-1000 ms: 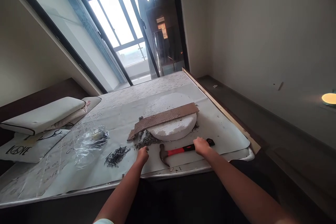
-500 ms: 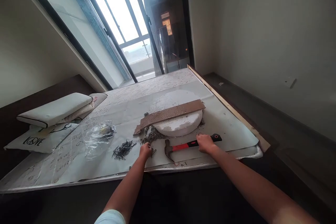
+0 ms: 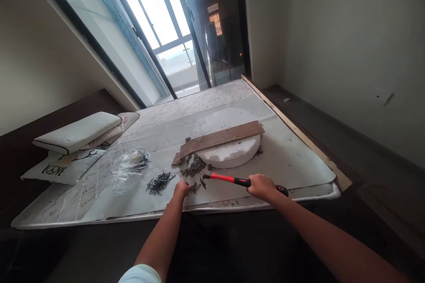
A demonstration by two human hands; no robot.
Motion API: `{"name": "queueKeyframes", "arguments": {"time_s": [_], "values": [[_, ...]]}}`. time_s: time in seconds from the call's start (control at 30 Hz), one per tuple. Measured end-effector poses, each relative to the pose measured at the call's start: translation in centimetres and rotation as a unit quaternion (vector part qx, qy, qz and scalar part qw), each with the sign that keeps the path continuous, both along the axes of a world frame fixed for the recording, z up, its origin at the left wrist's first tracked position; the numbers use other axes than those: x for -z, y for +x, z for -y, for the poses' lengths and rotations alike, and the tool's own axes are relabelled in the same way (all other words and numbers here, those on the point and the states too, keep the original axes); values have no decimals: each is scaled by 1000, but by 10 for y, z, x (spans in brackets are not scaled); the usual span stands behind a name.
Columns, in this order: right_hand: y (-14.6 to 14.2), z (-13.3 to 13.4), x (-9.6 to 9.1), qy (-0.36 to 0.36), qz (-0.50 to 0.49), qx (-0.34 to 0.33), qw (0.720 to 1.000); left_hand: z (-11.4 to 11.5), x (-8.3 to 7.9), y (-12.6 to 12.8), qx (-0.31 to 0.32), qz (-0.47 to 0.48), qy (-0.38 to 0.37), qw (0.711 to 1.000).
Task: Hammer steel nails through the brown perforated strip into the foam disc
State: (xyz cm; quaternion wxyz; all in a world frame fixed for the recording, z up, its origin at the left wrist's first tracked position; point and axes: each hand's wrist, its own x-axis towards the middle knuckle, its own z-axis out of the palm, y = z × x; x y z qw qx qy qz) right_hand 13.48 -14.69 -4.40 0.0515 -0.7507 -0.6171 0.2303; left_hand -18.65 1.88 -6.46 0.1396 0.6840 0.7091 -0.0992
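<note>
My right hand (image 3: 262,187) is wrapped around the black grip of a claw hammer (image 3: 224,177) with a red-and-black handle. The hammer's head points left, close to my left hand (image 3: 181,189). That hand's fingers are pinched together beside a few loose nails (image 3: 195,188); whatever they hold is too small to make out. Left of it lies a heap of dark nails (image 3: 160,183). Beyond both hands, a brown board (image 3: 219,138) dotted with small holes rests across a thick white round slab (image 3: 232,158). Grey crumbly debris (image 3: 193,166) gathers at the board's left end.
Everything lies on a pale sheet (image 3: 292,163) spread over a mattress (image 3: 71,201). A clear plastic bag (image 3: 129,166) with something inside sits to the left. Pillows (image 3: 79,130) are stacked farther left. A wooden edge strip (image 3: 292,129) runs along the right side.
My right hand has shifted its hold nearer the middle of the handle, and the hammer has lifted and swung left toward my left hand. The camera view has shifted slightly.
</note>
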Motion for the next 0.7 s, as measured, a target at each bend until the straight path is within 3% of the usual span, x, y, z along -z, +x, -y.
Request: {"name": "queueKeyframes", "arguments": {"time_s": [0.07, 0.13, 0.27, 0.4, 0.57, 0.7], "values": [[-5, 3, -4, 4, -120, 25, 992, -1, 3, 4, 3, 0, -14, 1000], [-11, 5, -9, -3, -267, 52, 962, -2, 5, 8, 5, -1, -24, 1000], [-15, 4, -24, -40, -412, 88, 906, -5, 3, 14, 0, -2, -30, 1000], [-4, 3, -42, -55, -580, 128, 802, -2, -13, 19, -2, -3, -12, 1000], [23, 1, -57, -9, -660, 123, 741, 11, -43, 36, 52, 90, 128, 986], [42, -10, -58, 22, -683, 173, 709, 6, -70, 80, 94, 247, 174, 949]]}}
